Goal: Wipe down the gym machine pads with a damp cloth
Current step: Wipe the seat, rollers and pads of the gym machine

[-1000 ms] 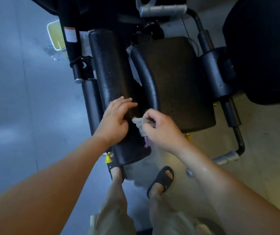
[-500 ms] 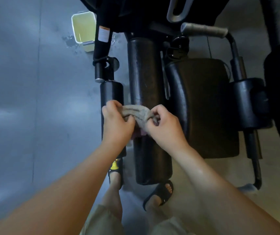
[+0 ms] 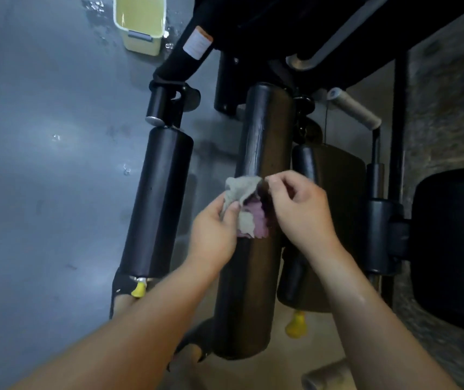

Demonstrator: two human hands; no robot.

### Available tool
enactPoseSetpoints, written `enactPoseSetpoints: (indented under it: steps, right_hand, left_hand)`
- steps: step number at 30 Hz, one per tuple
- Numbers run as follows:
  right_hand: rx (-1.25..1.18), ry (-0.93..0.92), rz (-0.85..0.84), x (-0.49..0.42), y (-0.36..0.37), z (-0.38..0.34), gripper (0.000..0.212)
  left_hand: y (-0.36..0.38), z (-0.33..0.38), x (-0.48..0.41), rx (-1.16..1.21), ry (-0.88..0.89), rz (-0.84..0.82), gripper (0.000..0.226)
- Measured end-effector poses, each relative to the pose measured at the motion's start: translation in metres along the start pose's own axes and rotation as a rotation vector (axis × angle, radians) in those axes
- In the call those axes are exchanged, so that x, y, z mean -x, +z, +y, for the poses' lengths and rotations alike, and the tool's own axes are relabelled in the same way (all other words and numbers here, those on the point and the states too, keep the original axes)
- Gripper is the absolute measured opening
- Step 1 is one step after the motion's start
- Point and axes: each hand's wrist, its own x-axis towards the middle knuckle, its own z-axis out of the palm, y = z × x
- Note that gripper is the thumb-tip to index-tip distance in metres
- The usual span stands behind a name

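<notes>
A grey and purple cloth [image 3: 244, 204] is stretched between both hands over the middle black roller pad [image 3: 261, 142]. My left hand [image 3: 214, 229] pinches the cloth's lower left part with thumb and fingers. My right hand [image 3: 298, 206] pinches its upper right edge. A second black roller pad [image 3: 159, 192] stands to the left. A flat black seat pad [image 3: 335, 192] lies to the right, partly hidden behind my right hand.
A yellow-green bucket [image 3: 141, 21] sits on the wet grey floor at top left. Grey foam handles [image 3: 354, 108] and black frame tubes crowd the right. A large black pad [image 3: 456, 243] fills the right edge. Yellow knobs [image 3: 295, 325] stick out low down.
The view has swung closer and lower over the rollers. Both hands have opened the bunched cloth out, showing its purple side, with the right hand now pinching its top edge.
</notes>
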Motion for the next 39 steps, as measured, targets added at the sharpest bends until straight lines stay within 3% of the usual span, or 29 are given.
enactPoseSetpoints:
  steps: [3, 7, 10, 13, 20, 24, 28, 32, 36, 39]
  right_hand:
    - [0.189, -0.053, 0.039, -0.028, 0.010, -0.013, 0.015]
    - [0.377, -0.089, 0.096, -0.073, 0.030, -0.025, 0.041]
    - [0.268, 0.069, 0.161, -0.117, 0.045, -0.027, 0.044]
    - [0.281, 0.132, 0.251, -0.131, 0.070, -0.017, 0.043]
    - [0.398, 0.095, 0.404, -0.133, 0.087, -0.011, 0.044]
    - [0.442, 0.076, 0.408, -0.133, 0.090, -0.011, 0.047]
    - [0.475, 0.060, 0.421, -0.133, 0.092, -0.009, 0.050]
    - [0.491, 0.062, 0.442, -0.133, 0.095, -0.007, 0.050]
    - [0.502, 0.045, 0.464, -0.137, 0.096, -0.004, 0.049]
    - [0.526, 0.038, 0.481, -0.137, 0.096, -0.003, 0.047]
  left_hand:
    - [-0.007, -0.001, -0.035, 0.061, -0.056, 0.056, 0.027]
    - [-0.009, -0.004, -0.070, 0.275, -0.144, 0.030, 0.037]
    - [-0.005, -0.006, -0.089, 0.339, -0.091, -0.098, 0.024]
    - [-0.002, -0.007, -0.095, 0.362, -0.039, -0.271, 0.027]
    - [0.017, 0.012, -0.164, 0.365, -0.077, -0.285, 0.026]
    - [0.011, 0.016, -0.169, 0.220, -0.024, -0.233, 0.053]
    - [0.006, 0.000, -0.148, 0.186, -0.041, -0.167, 0.036]
    - [0.004, 0.020, -0.153, 0.436, -0.100, -0.325, 0.042]
    - [0.004, 0.047, -0.202, 0.456, 0.005, -0.461, 0.048]
    - [0.009, 0.048, -0.207, 0.428, 0.051, -0.467, 0.048]
